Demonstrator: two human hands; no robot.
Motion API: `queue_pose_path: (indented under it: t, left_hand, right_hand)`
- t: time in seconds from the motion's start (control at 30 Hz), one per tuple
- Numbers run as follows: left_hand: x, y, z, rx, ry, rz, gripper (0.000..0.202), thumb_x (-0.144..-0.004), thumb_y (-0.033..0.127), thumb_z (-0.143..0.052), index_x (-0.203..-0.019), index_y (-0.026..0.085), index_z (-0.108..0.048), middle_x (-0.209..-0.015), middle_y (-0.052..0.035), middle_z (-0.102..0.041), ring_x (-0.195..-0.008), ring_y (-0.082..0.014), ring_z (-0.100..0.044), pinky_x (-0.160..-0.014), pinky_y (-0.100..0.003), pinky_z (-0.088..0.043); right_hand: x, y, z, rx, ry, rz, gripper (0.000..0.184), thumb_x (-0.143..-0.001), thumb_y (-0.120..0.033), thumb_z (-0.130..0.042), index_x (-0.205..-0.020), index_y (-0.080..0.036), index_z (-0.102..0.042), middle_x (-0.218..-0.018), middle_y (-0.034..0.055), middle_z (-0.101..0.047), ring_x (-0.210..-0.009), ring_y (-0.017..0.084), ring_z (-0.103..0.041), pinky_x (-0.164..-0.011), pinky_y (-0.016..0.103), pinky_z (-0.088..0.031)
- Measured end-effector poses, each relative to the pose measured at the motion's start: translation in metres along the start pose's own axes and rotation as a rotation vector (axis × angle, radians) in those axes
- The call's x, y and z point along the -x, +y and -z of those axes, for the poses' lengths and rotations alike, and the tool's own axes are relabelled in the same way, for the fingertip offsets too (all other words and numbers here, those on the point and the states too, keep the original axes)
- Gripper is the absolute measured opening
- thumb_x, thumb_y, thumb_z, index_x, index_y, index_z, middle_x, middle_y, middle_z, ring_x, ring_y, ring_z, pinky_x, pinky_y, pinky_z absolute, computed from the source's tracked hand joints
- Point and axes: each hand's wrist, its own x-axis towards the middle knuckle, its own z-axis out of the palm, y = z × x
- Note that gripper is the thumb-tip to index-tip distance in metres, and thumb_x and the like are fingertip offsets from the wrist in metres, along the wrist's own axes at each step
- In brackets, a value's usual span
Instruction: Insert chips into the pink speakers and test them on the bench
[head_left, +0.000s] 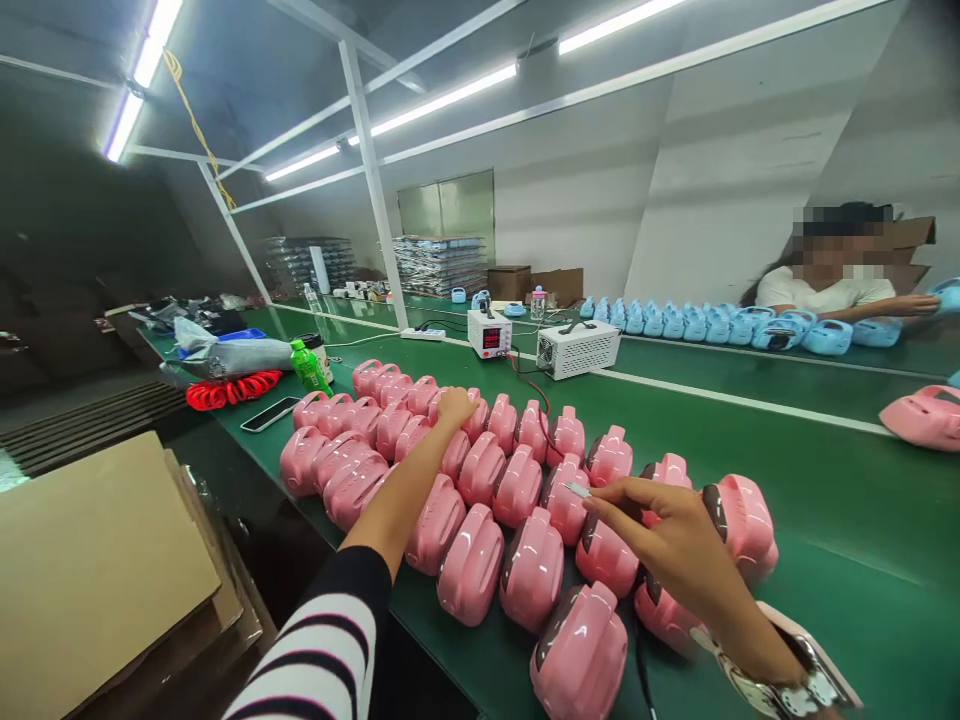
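Observation:
Several glossy pink plastic casings (517, 490) lie packed in rows on the green conveyor belt (825, 500) in front of me. My left hand (454, 405) reaches far forward and rests, fingers curled, on a pink casing in the back rows. My right hand (667, 540) hovers over the nearer casings and pinches a small white connector (579, 490) between thumb and forefinger. A red wire (541, 405) runs back among the casings towards the power supply. A watch sits on my right wrist.
A white bench power supply (489, 332) and a white box unit (579, 348) stand behind the casings. A green bottle (309, 366), red coiled hose (232, 390) and phone (270, 413) lie left. Cardboard (90, 570) is stacked near left. A co-worker (840, 285) handles blue casings (705, 322) across the belt.

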Motion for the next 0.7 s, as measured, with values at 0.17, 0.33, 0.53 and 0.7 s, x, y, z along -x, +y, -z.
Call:
queue_pose_path:
  t: [0.17, 0.33, 0.53, 0.7]
  left_hand:
    - [0.012, 0.011, 0.034, 0.236, 0.210, -0.169, 0.018, -0.087, 0.027, -0.059, -0.086, 0.011, -0.066, -0.109, -0.0097, -0.065, -0.111, -0.0220, -0.058, -0.100, -0.042, -0.044]
    - [0.071, 0.039, 0.086, 0.563, 0.342, -0.403, 0.025, -0.081, 0.027, -0.050, -0.077, 0.013, -0.069, -0.114, -0.0074, -0.066, -0.107, -0.0198, -0.060, -0.094, -0.025, -0.045]
    - [0.167, 0.050, 0.117, 1.154, 0.054, -0.494, 0.025, -0.080, 0.033, -0.055, -0.088, 0.015, -0.070, -0.095, -0.0038, -0.067, -0.082, -0.0151, -0.058, -0.073, -0.024, -0.046]
    - [0.199, 0.060, 0.130, 1.259, -0.156, -0.464, 0.017, -0.076, 0.030, -0.060, -0.079, 0.016, -0.069, -0.076, -0.0011, -0.058, -0.069, -0.0122, -0.049, -0.062, -0.022, -0.041]
  right_hand:
    - [-0.011, -0.007, -0.005, 0.016, 0.034, 0.105, 0.027, -0.081, -0.036, -0.059, -0.065, -0.018, -0.070, -0.063, 0.0018, -0.069, -0.057, 0.015, -0.056, -0.054, 0.025, -0.042]
    - [-0.036, -0.028, -0.022, 0.082, 0.176, 0.338, 0.023, -0.085, -0.027, -0.060, -0.066, -0.016, -0.068, -0.057, 0.0002, -0.063, -0.052, 0.011, -0.049, -0.053, 0.025, -0.036]
    - [-0.036, -0.056, -0.030, 0.026, 0.204, 0.505, 0.019, -0.087, -0.023, -0.062, -0.072, -0.015, -0.070, -0.059, 0.0007, -0.062, -0.053, 0.010, -0.046, -0.052, 0.024, -0.035]
    - [-0.015, -0.066, -0.010, 0.066, 0.154, 0.582, 0.016, -0.085, -0.019, -0.064, -0.071, -0.015, -0.069, -0.054, -0.0019, -0.053, -0.050, 0.008, -0.041, -0.050, 0.023, -0.034]
